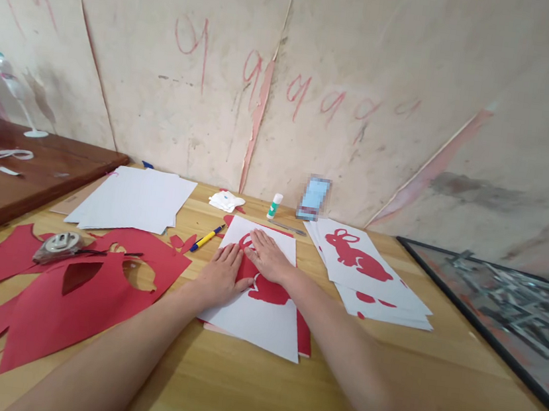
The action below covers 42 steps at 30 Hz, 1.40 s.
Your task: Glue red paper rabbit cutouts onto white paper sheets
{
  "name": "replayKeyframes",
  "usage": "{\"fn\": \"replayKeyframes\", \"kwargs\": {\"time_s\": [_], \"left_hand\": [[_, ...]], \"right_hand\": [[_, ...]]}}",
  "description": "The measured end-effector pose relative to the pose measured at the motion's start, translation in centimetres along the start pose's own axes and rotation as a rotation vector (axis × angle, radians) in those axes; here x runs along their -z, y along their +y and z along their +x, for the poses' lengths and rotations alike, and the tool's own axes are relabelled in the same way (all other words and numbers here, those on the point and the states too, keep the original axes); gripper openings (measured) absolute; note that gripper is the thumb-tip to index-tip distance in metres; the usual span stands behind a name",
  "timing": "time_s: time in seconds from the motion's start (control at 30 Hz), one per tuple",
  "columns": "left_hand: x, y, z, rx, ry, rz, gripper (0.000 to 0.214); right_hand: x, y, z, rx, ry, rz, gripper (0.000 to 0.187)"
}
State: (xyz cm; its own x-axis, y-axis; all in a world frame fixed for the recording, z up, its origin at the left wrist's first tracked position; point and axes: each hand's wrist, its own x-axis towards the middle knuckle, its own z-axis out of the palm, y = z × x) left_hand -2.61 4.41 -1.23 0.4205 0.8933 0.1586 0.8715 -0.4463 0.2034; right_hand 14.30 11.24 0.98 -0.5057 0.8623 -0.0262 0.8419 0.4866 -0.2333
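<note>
My left hand (220,277) lies flat with its fingers stretched over the left part of a red rabbit paper cutout (271,292). Against the cutout's upper part rests my right hand (269,257), palm down and fingers extended, partly hiding the rabbit's head. The cutout is on a white sheet of paper (264,331), with red paper (303,339) showing from underneath. Just left of the sheet is a yellow-and-blue pen (207,238). Behind it stand a green-and-white glue stick (275,206) and a thin silver tool (288,228) lying flat.
Cut red paper (84,325) spreads across the left, with a round grey device (60,243) on it. Blank white sheets (135,202) lie behind. Sheets with a red rabbit (358,259) are stacked right, beside a black-edged panel (470,319). A phone (315,198) leans on the wall near white tissue (226,200).
</note>
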Motion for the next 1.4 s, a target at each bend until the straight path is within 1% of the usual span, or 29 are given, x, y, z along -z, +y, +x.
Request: {"fn": "replayKeyframes", "kwargs": {"time_s": [0.13,0.3,0.47,0.6,0.7,0.93,1.03,1.13,1.23,1.4], "left_hand": [[-0.3,-0.1,0.0,0.002,0.01,0.022,0.082],[-0.7,-0.3,0.0,-0.02,0.047,0.024,0.082],[-0.6,-0.3,0.0,-0.016,0.021,0.03,0.082],[-0.2,-0.1,0.1,0.003,-0.012,0.024,0.082],[0.0,0.1,0.1,0.013,-0.044,0.023,0.081],[-0.5,-0.3,0.0,0.008,-0.018,0.01,0.08],[-0.8,-0.5,0.0,-0.008,0.011,0.009,0.079],[-0.9,-0.5,0.0,-0.013,0.026,0.016,0.082],[-0.7,-0.5,0.1,-0.009,0.017,0.023,0.085],[-0.5,-0.3,0.1,-0.001,-0.004,0.035,0.088]], "right_hand": [[-0.8,0.1,0.6,-0.037,-0.031,0.017,0.085],[-1.2,0.2,0.6,-0.026,-0.016,0.025,0.085],[-1.3,0.3,0.4,-0.025,0.01,0.023,0.083],[-1.0,0.1,-0.1,0.063,0.049,0.014,0.082],[-0.9,0.1,-0.1,0.13,0.019,0.015,0.081],[-1.0,0.0,0.2,0.146,-0.027,0.023,0.08],[-0.7,-0.1,0.2,0.125,-0.025,0.025,0.082],[-0.6,0.0,0.3,0.049,0.008,0.01,0.082],[-0.6,0.2,0.6,-0.016,-0.005,0.011,0.081],[-0.7,0.5,0.9,-0.021,-0.013,0.033,0.084]]}}
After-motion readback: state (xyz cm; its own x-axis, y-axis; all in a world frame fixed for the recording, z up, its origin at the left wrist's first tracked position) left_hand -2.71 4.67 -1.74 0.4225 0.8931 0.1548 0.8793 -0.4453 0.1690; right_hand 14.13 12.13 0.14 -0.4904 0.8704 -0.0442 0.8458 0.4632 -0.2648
